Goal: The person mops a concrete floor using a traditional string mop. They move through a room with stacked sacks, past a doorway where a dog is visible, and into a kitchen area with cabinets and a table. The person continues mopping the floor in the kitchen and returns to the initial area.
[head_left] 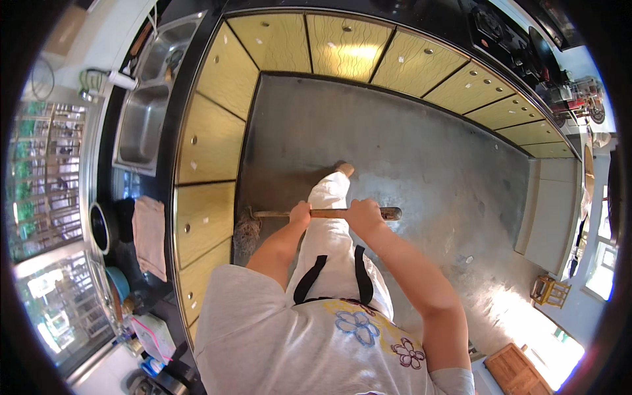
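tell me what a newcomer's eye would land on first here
Probably the wooden pole, held crosswise mid-picture in the left hand and right hand, with a stringy head at its left end. Next might come the yellow cabinet doors lining the left and far sides of the grey floor, then the bright sunlit patch at lower right.

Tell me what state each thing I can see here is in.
Mop: held in both hands
Left hand: closed around the handle
Right hand: closed around the handle
Yellow cabinet doors: shut
Pinkish cloth: spread out
Far sink basin: something inside
Stove: cannot tell whether lit
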`<state>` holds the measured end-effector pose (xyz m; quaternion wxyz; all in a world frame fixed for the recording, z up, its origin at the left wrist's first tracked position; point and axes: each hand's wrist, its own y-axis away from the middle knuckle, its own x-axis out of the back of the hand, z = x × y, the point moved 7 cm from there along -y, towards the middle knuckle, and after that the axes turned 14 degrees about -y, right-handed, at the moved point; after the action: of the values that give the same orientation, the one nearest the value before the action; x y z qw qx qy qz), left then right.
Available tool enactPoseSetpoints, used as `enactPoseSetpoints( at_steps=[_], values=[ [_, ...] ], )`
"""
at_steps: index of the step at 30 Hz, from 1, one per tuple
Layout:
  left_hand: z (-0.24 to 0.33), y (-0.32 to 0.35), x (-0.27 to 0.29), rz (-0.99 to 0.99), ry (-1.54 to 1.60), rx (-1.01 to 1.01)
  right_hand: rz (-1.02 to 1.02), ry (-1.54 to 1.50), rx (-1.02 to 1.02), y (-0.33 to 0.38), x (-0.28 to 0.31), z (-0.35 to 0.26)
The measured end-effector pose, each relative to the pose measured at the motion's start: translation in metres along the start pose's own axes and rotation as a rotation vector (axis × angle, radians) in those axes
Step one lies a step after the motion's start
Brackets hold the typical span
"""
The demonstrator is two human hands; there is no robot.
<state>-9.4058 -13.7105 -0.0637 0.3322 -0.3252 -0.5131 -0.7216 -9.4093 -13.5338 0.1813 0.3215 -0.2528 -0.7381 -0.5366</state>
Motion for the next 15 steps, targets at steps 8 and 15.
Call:
enactPoseSetpoints(
  at_steps=[8, 15],
  values=[
    [0.069, -0.137, 0.070, 0.003, 0.039, -0.065, -0.005, 0.076, -0.067, -0.055, 0.109, 0.100],
    [0.176, -0.271, 0.157, 0.008, -0.128, -0.347, 0.083, -0.003, -0.305, -0.072, 0.180, 0.203]
  ],
)
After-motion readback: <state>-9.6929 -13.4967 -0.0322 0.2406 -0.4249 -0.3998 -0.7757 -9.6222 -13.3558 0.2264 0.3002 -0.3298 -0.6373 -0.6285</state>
